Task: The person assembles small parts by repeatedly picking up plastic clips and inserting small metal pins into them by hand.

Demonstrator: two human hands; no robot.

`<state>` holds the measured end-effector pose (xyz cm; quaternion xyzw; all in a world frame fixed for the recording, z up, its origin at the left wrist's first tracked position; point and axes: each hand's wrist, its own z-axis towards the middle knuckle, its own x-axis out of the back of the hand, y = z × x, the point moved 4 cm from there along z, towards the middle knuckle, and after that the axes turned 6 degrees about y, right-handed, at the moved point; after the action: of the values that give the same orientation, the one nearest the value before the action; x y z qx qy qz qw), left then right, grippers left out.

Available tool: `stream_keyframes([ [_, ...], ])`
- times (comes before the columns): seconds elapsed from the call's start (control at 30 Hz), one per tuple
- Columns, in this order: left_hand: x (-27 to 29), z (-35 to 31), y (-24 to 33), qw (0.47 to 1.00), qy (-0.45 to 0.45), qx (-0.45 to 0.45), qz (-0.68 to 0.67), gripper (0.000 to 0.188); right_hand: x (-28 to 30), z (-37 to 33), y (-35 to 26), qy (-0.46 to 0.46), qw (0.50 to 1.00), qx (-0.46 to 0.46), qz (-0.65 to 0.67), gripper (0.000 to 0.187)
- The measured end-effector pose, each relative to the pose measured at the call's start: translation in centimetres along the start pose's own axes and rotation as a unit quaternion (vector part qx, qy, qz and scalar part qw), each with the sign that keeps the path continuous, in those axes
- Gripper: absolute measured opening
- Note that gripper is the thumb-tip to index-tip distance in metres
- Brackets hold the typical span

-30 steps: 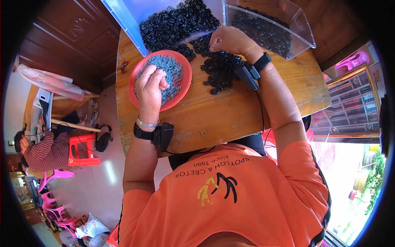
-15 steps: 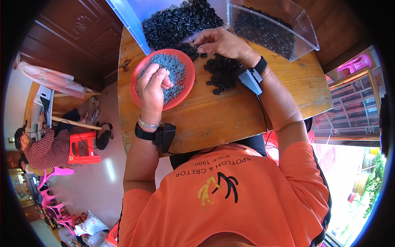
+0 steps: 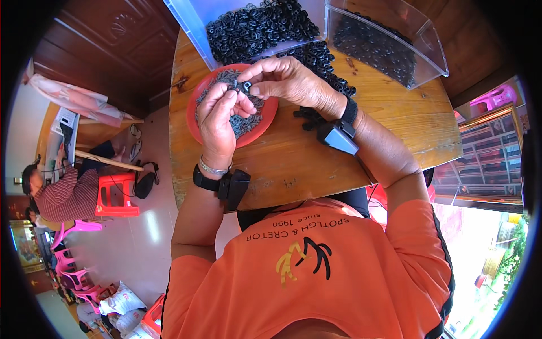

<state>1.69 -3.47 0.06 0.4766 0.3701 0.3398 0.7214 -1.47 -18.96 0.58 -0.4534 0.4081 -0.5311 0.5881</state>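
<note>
Over a red-orange bowl (image 3: 272, 120) full of small grey screws (image 3: 244, 125), my two hands meet with fingertips almost touching. My left hand (image 3: 219, 121) is closed in a pinch on what looks like one grey screw (image 3: 235, 83), mostly hidden by the fingers. Thumb and forefinger of my right hand (image 3: 293, 82) pinch a small black plastic part (image 3: 247, 86) with a hole through it, right beside the screw. Loose black parts (image 3: 319, 59) of the same kind lie on the table beyond my right hand, with some more under its wrist.
At the back of the wooden table (image 3: 316, 164) a clear bin (image 3: 195, 28) lies heaped with black parts. Another clear bin (image 3: 432, 62) with black parts stands back right. Off to the left a person in a striped top (image 3: 68, 195) sits on a red stool (image 3: 116, 195).
My right hand has come left from the loose parts to my left hand, bringing a black part. My left hand's fingers have opened out somewhat from a tighter curl. The whole view has shifted slightly.
</note>
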Motion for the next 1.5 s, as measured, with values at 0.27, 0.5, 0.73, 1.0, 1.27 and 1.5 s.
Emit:
stream_keyframes([
  [0.27,0.2,0.1,-0.3,0.999,-0.008,0.012,-0.053,0.022,-0.6,-0.1,-0.1,0.034,0.999,0.000,-0.021,0.027],
  [0.5,0.5,0.2,-0.5,0.998,-0.004,0.010,-0.062,0.022,-0.7,-0.2,-0.1,0.060,0.998,0.010,0.019,0.021],
  [0.73,-0.2,-0.1,-0.2,0.999,-0.013,0.004,-0.033,0.023,-0.8,-0.2,1.3,0.099,0.987,0.017,0.124,0.014],
  [1.0,-0.1,0.1,-0.4,1.000,-0.014,-0.006,0.000,0.022,-0.2,-0.2,1.0,0.091,0.995,-0.009,0.040,0.013],
  [1.27,0.5,0.2,-1.0,0.998,0.035,0.025,0.053,0.021,0.3,-0.2,0.9,0.139,0.978,-0.046,0.148,0.012],
  [1.5,0.5,0.2,-1.1,0.996,0.033,0.000,0.085,0.017,0.0,-0.3,1.0,0.139,0.977,-0.035,0.159,0.013],
])
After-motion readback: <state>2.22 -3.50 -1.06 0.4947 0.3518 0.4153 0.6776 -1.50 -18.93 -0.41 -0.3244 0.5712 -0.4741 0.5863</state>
